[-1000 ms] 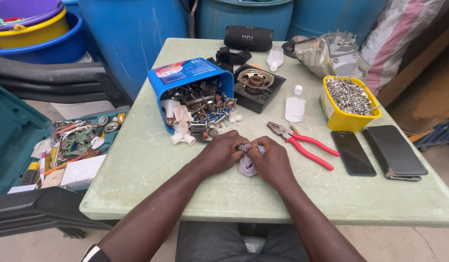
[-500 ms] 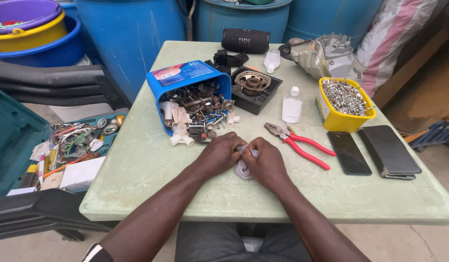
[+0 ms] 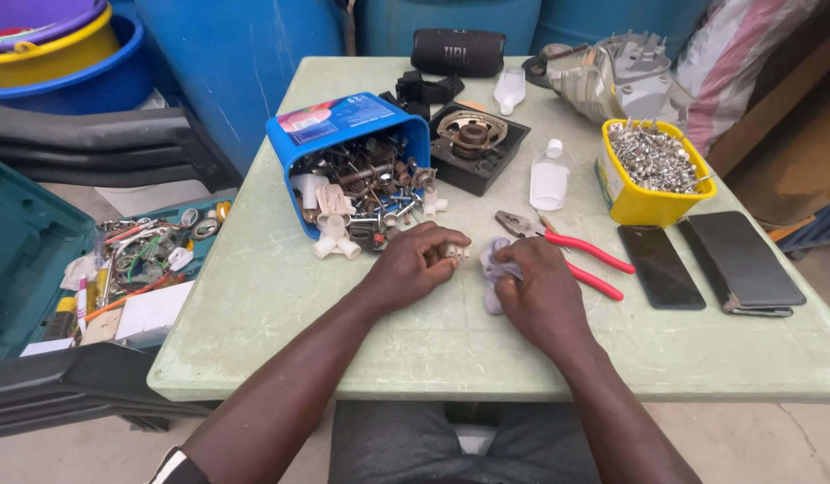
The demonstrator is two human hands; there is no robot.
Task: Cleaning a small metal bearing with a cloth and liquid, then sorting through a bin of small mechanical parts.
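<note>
1. The pale green tabletop (image 3: 280,296) carries everything; blue drums stand behind it and an open teal toolcase (image 3: 38,260) of oddments lies low to the left.
2. A blue tub (image 3: 343,125) lies tipped on its side, spilling metal bits and white pipe fittings (image 3: 336,242) toward the hands.
3. Farther right stand a yellow tub of screws (image 3: 652,184), two dark phones (image 3: 693,264), a black tray with a round metal part (image 3: 478,143), a small clear bottle (image 3: 548,175) and red-handled pliers (image 3: 567,251).
4. The left hand (image 3: 415,264) has its grip closed on a small white fitting (image 3: 454,252), held just above the tabletop at front centre.
5. The right hand (image 3: 542,291) presses its grip down on a crumpled pale cloth (image 3: 496,269), just beside the fitting.
6. As a judgement, the work looks to be midway: one fitting in hand, many in the spill untouched.
7. Fingers cover most of the fitting, so its shape and any dirt are unclear; the tub's depths are hidden.
</note>
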